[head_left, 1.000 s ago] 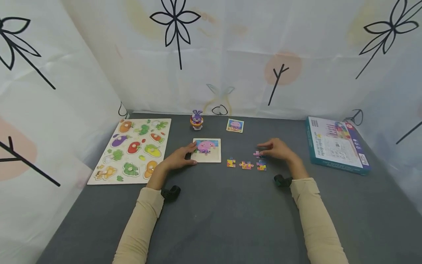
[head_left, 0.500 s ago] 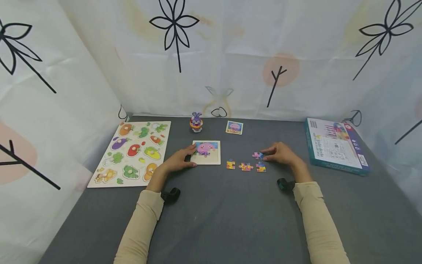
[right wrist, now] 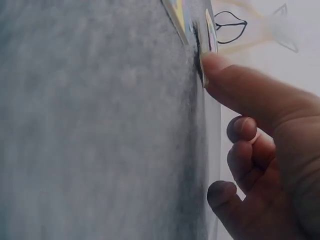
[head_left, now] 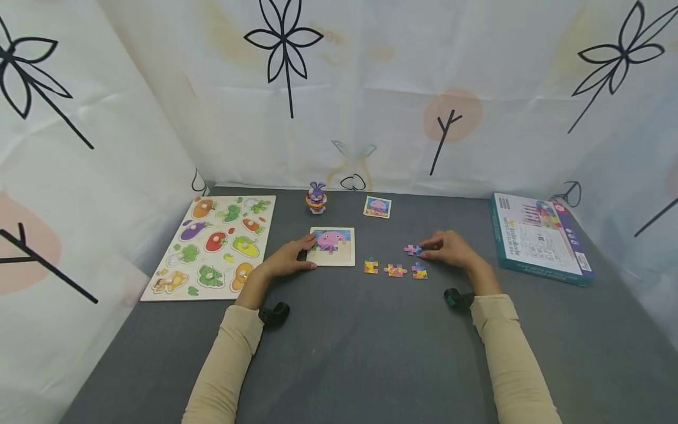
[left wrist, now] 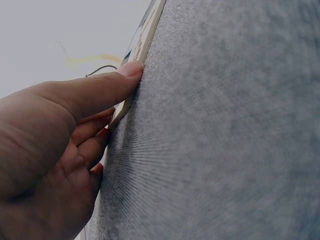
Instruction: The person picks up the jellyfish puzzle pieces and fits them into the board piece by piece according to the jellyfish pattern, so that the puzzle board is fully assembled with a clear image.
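My left hand (head_left: 288, 257) holds the left side of a small square puzzle board (head_left: 346, 257) with a pink octopus picture. In the left wrist view, the thumb (left wrist: 131, 70) lies on the board's near edge and the other fingers are at its side. With thumb and fingertips, my right hand (head_left: 450, 249) pinches a pink and blue jigsaw piece (head_left: 413, 250) low over the table. A yellow jigsaw piece (head_left: 371, 267), a longer pink and yellow one (head_left: 395, 270) and a blue and yellow one (head_left: 419, 271) lie in a row in front of it.
A wooden vegetable board (head_left: 182, 250) lies at the left. Behind the puzzle board stand a purple rabbit figure (head_left: 316, 198) and a small octopus picture card (head_left: 378, 206). A teal box (head_left: 540, 235) lies at the right, with a white printed curtain (head_left: 371, 118) behind the table.
My right hand has shifted slightly right and down from the pink part to the blue part, now drawn up beside the pink. My left hand stays on the puzzle board.
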### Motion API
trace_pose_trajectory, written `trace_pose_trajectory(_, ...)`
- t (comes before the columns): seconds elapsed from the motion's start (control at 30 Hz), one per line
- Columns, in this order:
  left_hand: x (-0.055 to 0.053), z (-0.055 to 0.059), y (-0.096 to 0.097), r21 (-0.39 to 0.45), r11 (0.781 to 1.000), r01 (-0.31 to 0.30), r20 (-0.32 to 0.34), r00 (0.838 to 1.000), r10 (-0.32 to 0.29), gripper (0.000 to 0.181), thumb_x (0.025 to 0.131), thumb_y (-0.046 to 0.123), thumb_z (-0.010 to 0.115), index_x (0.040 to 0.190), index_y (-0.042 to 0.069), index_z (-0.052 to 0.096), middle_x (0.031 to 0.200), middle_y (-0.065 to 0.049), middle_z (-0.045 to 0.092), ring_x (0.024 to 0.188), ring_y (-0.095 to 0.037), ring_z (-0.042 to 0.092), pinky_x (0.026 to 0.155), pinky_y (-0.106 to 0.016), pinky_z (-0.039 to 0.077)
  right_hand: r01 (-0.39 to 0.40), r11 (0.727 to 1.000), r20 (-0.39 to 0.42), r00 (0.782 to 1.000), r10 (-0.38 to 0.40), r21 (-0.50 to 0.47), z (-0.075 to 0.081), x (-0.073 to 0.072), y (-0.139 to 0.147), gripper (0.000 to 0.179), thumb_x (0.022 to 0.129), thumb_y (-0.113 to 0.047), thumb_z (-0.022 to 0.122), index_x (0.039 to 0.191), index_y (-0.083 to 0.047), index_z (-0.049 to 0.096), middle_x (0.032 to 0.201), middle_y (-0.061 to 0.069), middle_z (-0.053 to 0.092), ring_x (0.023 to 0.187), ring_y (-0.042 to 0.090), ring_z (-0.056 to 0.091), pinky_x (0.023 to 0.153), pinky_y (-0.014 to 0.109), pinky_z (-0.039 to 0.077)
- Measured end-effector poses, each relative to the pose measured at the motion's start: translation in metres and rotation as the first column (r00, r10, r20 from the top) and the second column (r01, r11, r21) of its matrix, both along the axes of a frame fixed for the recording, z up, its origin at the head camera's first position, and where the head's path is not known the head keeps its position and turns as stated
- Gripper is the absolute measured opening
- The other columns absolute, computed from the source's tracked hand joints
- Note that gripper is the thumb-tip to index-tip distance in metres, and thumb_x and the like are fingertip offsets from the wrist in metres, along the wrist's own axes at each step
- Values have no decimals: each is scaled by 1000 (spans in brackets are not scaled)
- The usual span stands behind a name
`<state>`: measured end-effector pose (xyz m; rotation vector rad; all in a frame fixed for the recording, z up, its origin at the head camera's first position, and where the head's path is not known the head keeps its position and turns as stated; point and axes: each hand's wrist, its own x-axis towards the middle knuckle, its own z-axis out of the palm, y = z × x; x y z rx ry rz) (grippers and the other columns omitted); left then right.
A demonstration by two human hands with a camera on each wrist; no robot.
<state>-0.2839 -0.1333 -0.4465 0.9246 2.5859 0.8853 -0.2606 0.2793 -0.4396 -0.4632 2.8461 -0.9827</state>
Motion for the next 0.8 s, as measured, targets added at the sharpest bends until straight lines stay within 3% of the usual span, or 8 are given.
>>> trace_pose_trajectory(0.2, 2, 0, -1, -7, 1000, -6, -1, 1000, 6, 70, 85, 24, 65, 142, -1, 31, 151, -17, 21, 140, -33, 19, 111, -49, 21, -17, 1000, -42, 999, 18, 15, 6, -8, -27, 28, 80, -18, 70, 103, -1, 70, 71, 4, 49, 64, 14, 37, 57, 26, 30)
trace_pose_trajectory(0.43, 1, -1, -1, -12, 1000, -8, -3, 1000, 8, 70, 85, 23, 65, 142, 1, 31, 152, -15, 20, 140, -31, 18, 112, -47, 20, -44, 998, -100, 994, 40, -41, 13, -21, -84, 27, 79, -14, 71, 103, 0, 70, 69, 5, 49, 60, 14, 35, 56, 26, 29)
trace_pose_trajectory(0.67, -3, -4, 0, -1, 1000, 4, -5, 1000, -4, 70, 86, 25, 65, 142, 1, 31, 152, -14, 21, 141, -31, 17, 113, -47, 18, -72, 994, -67, 996, 67, -78, 4, -31, -130, 28, 79, -15, 71, 104, -1, 70, 67, 4, 48, 59, 14, 34, 55, 25, 29)
trace_pose_trajectory(0.8, -2, -5, -4, 53, 998, 37, -27, 999, -36, 72, 86, 37, 62, 142, 2, 32, 152, -13, 22, 141, -30, 19, 113, -45, 19, -102, 992, -52, 994, 98, -78, 1, -34, -143, 29, 79, -16, 72, 104, -1, 70, 75, 7, 54, 64, 14, 37, 58, 24, 31)
